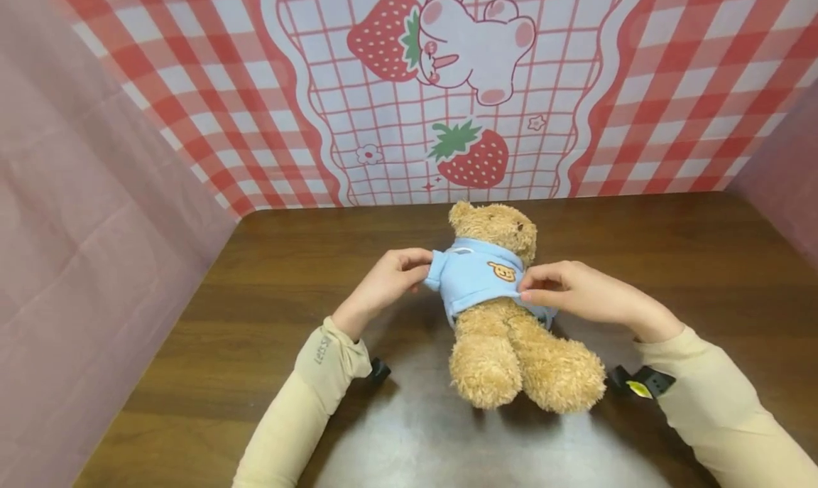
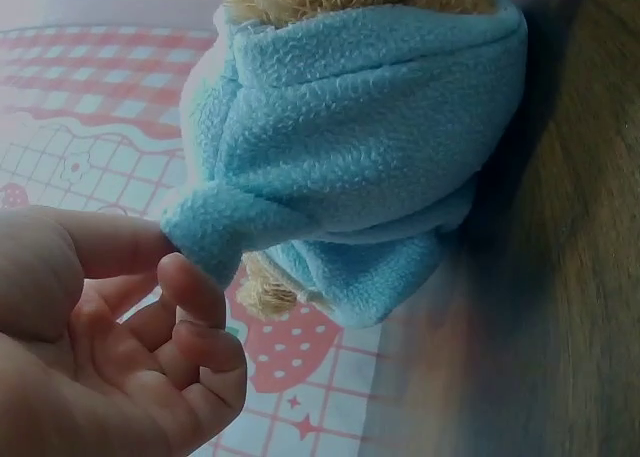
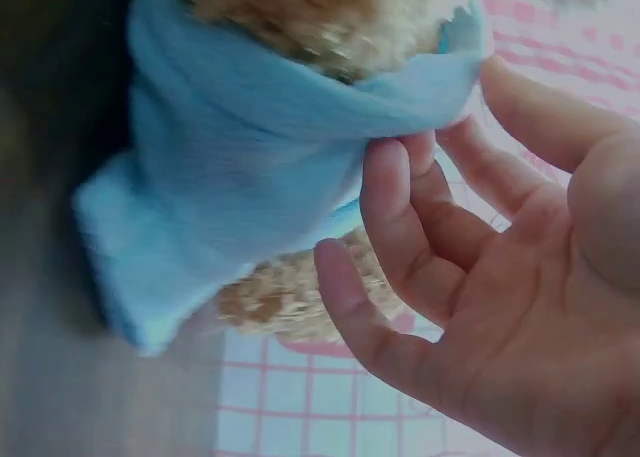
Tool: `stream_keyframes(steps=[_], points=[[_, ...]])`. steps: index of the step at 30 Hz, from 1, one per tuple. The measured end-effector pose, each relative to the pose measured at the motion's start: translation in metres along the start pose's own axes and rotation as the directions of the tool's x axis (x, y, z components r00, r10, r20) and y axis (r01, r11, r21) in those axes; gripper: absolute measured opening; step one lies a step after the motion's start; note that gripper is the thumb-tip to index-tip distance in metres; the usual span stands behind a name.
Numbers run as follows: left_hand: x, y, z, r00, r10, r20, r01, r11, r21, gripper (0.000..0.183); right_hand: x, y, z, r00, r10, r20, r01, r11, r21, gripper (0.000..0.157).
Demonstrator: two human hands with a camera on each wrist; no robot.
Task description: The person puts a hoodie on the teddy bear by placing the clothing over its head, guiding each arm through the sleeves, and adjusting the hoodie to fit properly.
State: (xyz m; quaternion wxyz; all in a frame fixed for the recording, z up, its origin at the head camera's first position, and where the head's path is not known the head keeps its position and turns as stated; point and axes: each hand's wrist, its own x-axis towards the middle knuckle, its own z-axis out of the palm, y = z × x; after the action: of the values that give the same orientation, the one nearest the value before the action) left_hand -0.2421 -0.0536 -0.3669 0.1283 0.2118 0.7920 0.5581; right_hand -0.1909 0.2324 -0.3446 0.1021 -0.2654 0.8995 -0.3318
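Observation:
A tan teddy bear [image 1: 492, 360] lies on its back on the table, legs toward the near side and head turned to the right. It wears a light blue sweatshirt [image 1: 476, 278] with a small bear-face patch on the chest. At the sleeve on the left side, my left hand [image 1: 399, 271] pinches the cuff between thumb and fingers; the left wrist view shows the sleeve [image 2: 215, 227] drawn out toward the fingertips. My right hand [image 1: 584, 289] grips the lower hem [image 3: 420, 97], thumb on one side and fingers beneath.
The brown wooden table [image 1: 211, 332] has a glossy bright patch in front of the bear. Behind it stands a red-and-white checked cloth backdrop [image 1: 236, 104] with strawberries. Pink cloth [image 1: 83, 225] hangs along the left, and more pink cloth shows at the right.

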Motion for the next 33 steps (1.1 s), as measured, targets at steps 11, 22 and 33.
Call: stream_keyframes(steps=[11, 22, 33], points=[[0.003, -0.004, 0.007, 0.969, 0.180, -0.168, -0.128, 0.952, 0.278, 0.014, 0.049, -0.027, -0.004, 0.992, -0.114, -0.056, 0.102, 0.978, -0.184, 0.034], [0.003, -0.009, 0.009, 0.992, 0.110, -0.062, -0.105, 0.992, 0.075, 0.025, 0.074, -0.032, 0.007, 0.990, -0.139, 0.030, 0.140, 0.910, -0.390, 0.055], [0.000, 0.001, 0.009, 0.991, 0.056, -0.124, -0.024, 0.968, 0.248, 0.021, 0.085, -0.027, 0.016, 0.983, -0.172, -0.058, 0.130, 0.891, -0.434, 0.034]])
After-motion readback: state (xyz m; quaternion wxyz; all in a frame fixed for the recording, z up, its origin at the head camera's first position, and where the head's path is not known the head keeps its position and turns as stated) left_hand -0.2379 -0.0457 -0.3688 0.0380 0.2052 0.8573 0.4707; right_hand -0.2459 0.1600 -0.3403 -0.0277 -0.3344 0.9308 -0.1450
